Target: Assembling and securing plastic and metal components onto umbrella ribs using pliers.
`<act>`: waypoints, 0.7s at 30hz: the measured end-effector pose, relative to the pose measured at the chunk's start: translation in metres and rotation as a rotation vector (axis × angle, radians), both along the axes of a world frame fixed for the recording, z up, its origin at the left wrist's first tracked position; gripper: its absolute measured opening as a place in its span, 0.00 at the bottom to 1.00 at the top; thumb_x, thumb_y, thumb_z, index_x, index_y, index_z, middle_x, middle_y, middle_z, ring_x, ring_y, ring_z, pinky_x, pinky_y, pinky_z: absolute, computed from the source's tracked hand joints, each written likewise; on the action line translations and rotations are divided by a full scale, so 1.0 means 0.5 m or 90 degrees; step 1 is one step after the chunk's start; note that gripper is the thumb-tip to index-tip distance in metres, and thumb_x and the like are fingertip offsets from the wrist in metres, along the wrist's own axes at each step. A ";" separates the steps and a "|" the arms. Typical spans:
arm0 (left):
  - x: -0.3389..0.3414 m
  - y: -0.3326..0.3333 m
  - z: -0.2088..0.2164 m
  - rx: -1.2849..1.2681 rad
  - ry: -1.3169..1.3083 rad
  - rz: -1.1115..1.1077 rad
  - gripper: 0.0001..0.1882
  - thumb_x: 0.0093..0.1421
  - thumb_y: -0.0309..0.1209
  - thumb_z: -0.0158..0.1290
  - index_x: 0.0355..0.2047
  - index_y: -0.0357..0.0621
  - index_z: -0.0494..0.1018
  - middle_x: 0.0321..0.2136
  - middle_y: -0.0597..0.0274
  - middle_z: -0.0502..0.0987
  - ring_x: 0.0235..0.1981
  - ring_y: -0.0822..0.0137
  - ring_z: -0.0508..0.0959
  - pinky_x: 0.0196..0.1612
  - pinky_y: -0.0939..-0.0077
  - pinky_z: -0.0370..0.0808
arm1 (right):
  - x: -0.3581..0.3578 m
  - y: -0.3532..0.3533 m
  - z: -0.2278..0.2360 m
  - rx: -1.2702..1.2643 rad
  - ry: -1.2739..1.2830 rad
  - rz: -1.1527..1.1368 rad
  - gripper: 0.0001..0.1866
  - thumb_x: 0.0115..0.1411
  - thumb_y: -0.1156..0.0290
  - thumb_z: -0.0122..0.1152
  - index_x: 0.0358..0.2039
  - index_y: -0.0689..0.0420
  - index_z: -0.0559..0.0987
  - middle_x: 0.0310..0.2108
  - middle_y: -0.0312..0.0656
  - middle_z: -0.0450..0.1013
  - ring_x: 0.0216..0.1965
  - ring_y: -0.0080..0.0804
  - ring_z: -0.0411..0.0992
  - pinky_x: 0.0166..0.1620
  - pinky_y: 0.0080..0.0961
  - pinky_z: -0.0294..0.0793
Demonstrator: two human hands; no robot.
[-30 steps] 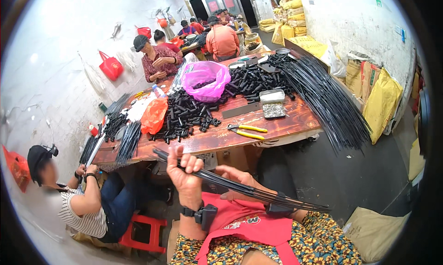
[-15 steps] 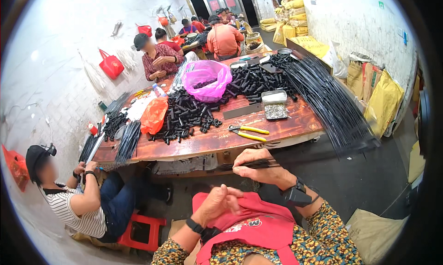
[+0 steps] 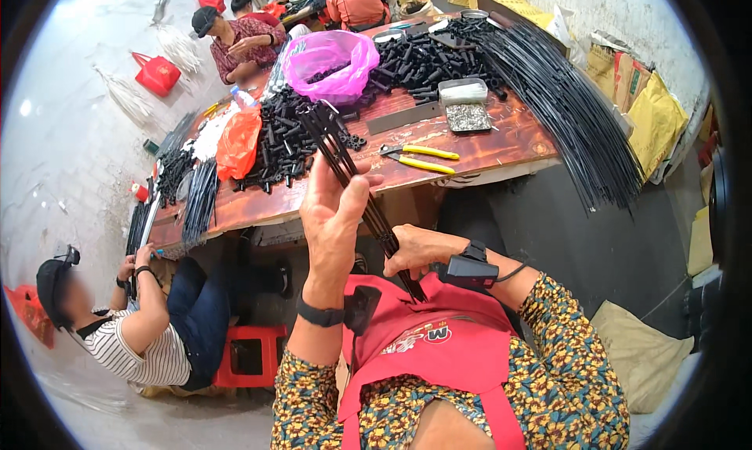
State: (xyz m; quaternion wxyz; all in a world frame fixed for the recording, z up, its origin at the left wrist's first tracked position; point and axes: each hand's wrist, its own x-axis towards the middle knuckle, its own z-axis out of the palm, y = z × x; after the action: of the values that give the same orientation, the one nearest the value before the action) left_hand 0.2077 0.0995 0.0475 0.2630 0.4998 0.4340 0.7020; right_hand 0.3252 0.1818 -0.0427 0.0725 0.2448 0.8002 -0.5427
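Note:
My right hand [image 3: 419, 250] is closed around the lower part of a bundle of thin black rods [image 3: 379, 224]. The bundle slants up and to the left, in front of my red apron [image 3: 462, 313]. My left hand [image 3: 333, 219] is raised beside the upper rods, its thumb out and its fingers stretched, some of them hidden behind the bundle. Whether that palm touches the rods I cannot tell. Beyond my hands, yellow-handled pliers [image 3: 423, 157] lie on the wooden table [image 3: 509, 137].
Black tubular pieces [image 3: 278, 148] are heaped around a pink plastic bag [image 3: 337, 66]. Long black rods [image 3: 564, 105] overhang the table's right side. A clear box of small metal parts [image 3: 468, 117] sits by a flat metal bar [image 3: 403, 118]. A co-worker [image 3: 133, 325] sits at left.
My left hand has risen from above the apron to beside the rods. My right hand has come lower and to the left, tilting the bundle up. The whole view has dipped downward.

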 end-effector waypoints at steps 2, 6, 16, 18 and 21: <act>0.005 0.010 0.013 0.004 -0.050 0.018 0.24 0.65 0.35 0.50 0.57 0.39 0.61 0.36 0.58 0.76 0.32 0.69 0.79 0.34 0.76 0.77 | 0.000 -0.007 -0.009 -0.016 -0.012 0.053 0.17 0.46 0.62 0.65 0.25 0.66 0.76 0.18 0.48 0.74 0.18 0.35 0.75 0.18 0.29 0.72; -0.009 0.028 0.005 0.017 -0.102 -0.016 0.23 0.68 0.31 0.45 0.61 0.40 0.57 0.28 0.64 0.72 0.23 0.75 0.72 0.27 0.79 0.75 | 0.014 -0.017 -0.039 -0.036 -0.008 0.041 0.20 0.46 0.58 0.67 0.24 0.66 0.76 0.17 0.48 0.73 0.18 0.34 0.75 0.19 0.31 0.72; -0.036 0.079 -0.018 -0.038 -0.157 -0.045 0.13 0.66 0.34 0.49 0.47 0.41 0.65 0.25 0.67 0.70 0.21 0.77 0.71 0.25 0.83 0.71 | -0.010 0.143 0.289 0.049 0.430 -0.164 0.14 0.58 0.60 0.63 0.28 0.60 0.80 0.20 0.31 0.72 0.19 0.12 0.68 0.20 0.13 0.66; -0.040 0.090 -0.025 -0.061 -0.128 -0.050 0.15 0.67 0.34 0.48 0.48 0.39 0.65 0.25 0.68 0.70 0.22 0.77 0.71 0.26 0.83 0.70 | -0.040 0.169 0.313 0.090 0.417 -0.134 0.16 0.55 0.59 0.66 0.28 0.62 0.81 0.19 0.33 0.72 0.20 0.14 0.69 0.22 0.14 0.68; -0.034 0.104 -0.028 -0.074 -0.157 -0.065 0.17 0.67 0.34 0.47 0.52 0.38 0.64 0.26 0.68 0.69 0.24 0.77 0.70 0.27 0.83 0.70 | -0.044 0.196 0.338 0.112 0.352 -0.065 0.17 0.52 0.60 0.68 0.28 0.64 0.81 0.20 0.35 0.73 0.21 0.16 0.70 0.23 0.15 0.71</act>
State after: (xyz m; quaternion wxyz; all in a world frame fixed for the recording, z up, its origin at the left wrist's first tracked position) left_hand 0.1908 0.1515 0.0335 0.3779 0.4150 0.4121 0.7177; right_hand 0.3032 0.2799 0.1265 -0.1971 0.1333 0.8203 -0.5202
